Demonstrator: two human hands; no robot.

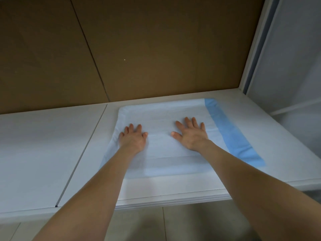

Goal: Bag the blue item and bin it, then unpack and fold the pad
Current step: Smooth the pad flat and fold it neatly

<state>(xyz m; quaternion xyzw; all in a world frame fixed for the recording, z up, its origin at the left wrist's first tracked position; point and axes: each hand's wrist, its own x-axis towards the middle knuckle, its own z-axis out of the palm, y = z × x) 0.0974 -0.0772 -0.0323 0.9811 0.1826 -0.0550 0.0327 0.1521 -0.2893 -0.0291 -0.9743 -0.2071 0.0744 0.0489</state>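
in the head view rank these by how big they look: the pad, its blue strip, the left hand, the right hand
1. pad
2. blue strip along its right edge
3. left hand and right hand: they look about the same, so not ranked apart

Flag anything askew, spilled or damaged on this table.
Nothing spilled or torn. The pad lies flat under the left hand and right hand; its blue band shows broad on the right side only.
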